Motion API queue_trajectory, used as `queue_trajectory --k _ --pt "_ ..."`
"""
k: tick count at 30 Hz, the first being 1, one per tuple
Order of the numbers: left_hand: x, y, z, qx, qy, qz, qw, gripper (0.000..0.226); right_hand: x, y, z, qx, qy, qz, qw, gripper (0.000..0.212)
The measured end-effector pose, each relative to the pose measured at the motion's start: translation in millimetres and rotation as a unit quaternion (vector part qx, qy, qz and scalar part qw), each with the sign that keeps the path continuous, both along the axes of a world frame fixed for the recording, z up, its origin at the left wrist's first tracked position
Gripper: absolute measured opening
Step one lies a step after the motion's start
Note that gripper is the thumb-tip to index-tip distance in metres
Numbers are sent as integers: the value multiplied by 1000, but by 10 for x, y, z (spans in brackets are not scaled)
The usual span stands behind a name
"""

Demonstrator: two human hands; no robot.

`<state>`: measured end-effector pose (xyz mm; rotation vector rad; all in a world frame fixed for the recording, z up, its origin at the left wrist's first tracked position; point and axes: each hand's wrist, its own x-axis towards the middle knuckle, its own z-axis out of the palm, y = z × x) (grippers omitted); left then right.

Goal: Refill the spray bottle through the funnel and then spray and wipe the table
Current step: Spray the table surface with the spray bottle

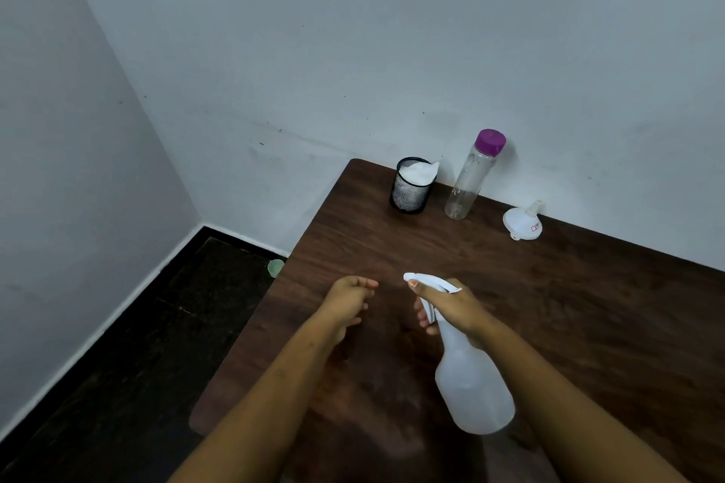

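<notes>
both hands are over the brown bench (588, 325): my right hand (457, 308) grips the white spray bottle (472, 384) by its neck, fingers on the trigger, held above the bench; my left hand (349, 302) hangs loosely curled, holding nothing. white funnel (523, 222) lies by the wall.

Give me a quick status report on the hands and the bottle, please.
Right hand gripping spray bottle, head on. Left hand empty, loosely curled. Funnel by the wall. Nothing in the way.
</notes>
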<state>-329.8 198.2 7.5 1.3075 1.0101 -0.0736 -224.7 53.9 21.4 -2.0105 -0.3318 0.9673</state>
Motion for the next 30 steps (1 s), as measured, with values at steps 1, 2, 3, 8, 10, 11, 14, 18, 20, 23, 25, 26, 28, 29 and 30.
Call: queue_trajectory --k 1,2,3,8,10,11,14,18,20,23,25,26,28,29,30 --pt "14 -8 7 3 -6 -1 1000 19 5 0 13 8 8 18 1000 46" --pt "23 -16 14 7 -12 -3 1000 20 -2 5 22 13 9 30 999 44" --pt "34 -23 19 11 -18 -3 1000 20 -12 14 20 14 1 27 1000 43" --pt "41 -27 8 29 -36 21 999 19 -89 75 -29 -22 -56 -41 997 36" --pt "15 6 -2 33 -33 40 998 18 -76 66 -39 -24 -42 -49 998 36" --pt "5 26 -11 33 -30 49 998 18 -49 49 -36 -16 -27 -49 998 35" --pt "-7 71 -21 29 -22 58 998 17 12 15 -23 3 13 -9 1000 37" --pt "14 50 -21 20 -17 47 999 16 -10 67 -73 4 -29 -63 998 40" --pt "29 23 -22 17 -18 41 999 17 -11 90 -91 0 -37 -64 997 40" --pt "49 0 -17 19 -20 38 999 20 21 95 -94 19 -11 -63 998 37" --pt "65 -2 -21 22 -22 38 999 20 32 95 -85 21 20 -28 999 42" --pt "71 0 -24 23 -24 37 999 20 27 98 -94 19 36 -15 999 44" --pt "78 3 -30 21 -25 36 999 19 14 108 -137 12 37 -28 999 47" --pt "85 4 -32 19 -24 36 999 19 8 117 -157 2 21 -45 999 49" --pt "88 4 -29 16 -24 36 999 19 9 123 -172 -10 3 -57 998 51"
